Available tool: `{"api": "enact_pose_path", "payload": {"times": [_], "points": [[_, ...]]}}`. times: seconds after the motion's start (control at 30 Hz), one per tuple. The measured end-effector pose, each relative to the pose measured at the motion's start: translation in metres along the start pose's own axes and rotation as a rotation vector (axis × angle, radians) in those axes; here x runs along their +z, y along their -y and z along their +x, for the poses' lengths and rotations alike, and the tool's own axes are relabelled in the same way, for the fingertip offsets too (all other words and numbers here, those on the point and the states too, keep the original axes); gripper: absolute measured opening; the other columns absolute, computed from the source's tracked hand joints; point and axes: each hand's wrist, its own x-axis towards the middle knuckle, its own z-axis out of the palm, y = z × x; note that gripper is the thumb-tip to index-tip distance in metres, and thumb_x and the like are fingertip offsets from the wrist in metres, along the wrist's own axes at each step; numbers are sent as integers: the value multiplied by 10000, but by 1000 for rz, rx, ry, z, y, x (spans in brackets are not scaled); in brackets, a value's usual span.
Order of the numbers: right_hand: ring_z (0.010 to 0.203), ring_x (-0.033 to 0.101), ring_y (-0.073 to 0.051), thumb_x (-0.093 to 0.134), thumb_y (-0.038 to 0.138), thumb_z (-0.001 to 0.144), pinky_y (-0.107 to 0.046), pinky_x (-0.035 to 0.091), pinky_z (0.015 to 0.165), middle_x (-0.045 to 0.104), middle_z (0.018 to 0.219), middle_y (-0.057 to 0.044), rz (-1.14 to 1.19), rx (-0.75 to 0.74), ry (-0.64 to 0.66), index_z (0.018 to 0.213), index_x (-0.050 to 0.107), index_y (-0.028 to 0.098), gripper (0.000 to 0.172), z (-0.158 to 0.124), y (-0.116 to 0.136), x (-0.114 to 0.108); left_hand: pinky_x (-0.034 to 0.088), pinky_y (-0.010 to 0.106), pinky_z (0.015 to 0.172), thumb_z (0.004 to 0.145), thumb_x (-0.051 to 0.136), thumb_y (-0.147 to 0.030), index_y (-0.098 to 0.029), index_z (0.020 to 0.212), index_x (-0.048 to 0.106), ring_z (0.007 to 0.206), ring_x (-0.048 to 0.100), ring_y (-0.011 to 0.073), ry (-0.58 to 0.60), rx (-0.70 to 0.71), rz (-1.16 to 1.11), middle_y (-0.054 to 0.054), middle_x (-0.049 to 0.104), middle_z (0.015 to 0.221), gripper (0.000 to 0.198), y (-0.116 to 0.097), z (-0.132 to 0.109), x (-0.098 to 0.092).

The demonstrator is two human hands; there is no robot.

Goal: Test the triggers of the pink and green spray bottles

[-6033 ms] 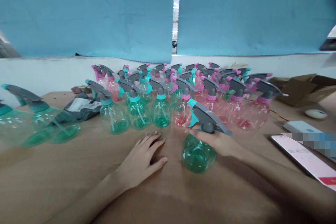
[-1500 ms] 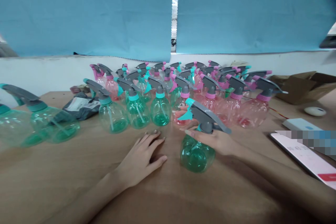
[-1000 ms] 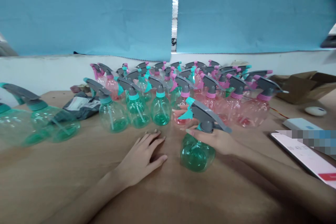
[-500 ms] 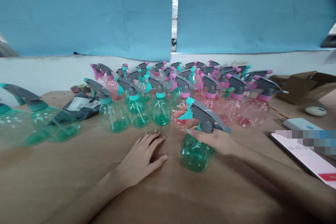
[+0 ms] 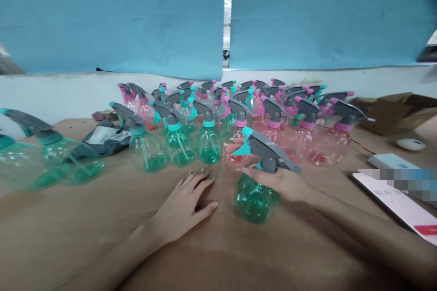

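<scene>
My right hand (image 5: 273,182) is wrapped round the neck of a green spray bottle (image 5: 256,202) with a grey and turquoise trigger head. The bottle tilts slightly, its nozzle pointing left; whether its base touches the table I cannot tell. Palm down on the wooden table (image 5: 205,254), my left hand (image 5: 186,207) lies with fingers spread and nothing in it. Just beyond it stand a green spray bottle with a turquoise collar (image 5: 209,143) and another green one (image 5: 180,145). A pink spray bottle (image 5: 236,152) is partly hidden behind my right fingers.
Several pink spray bottles (image 5: 329,148) crowd the back right, with more green ones (image 5: 73,159) at the left. A dark plastic package (image 5: 105,138) lies behind those. At the right are a cardboard box (image 5: 389,111), a white mouse (image 5: 410,144) and a phone (image 5: 392,200).
</scene>
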Motion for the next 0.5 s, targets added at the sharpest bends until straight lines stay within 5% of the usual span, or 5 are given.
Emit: {"api": "enact_pose_path", "payload": {"times": [0.5], "points": [[791, 595, -204, 558, 341, 736, -404, 490, 759, 618, 763, -24, -15, 53, 9, 754, 617, 234, 123, -1, -3, 1, 282, 446, 1022, 900, 459, -465, -223, 1319, 392, 1251, 363, 270, -10, -5, -7, 87, 417, 1366, 489, 1, 0, 1]]}}
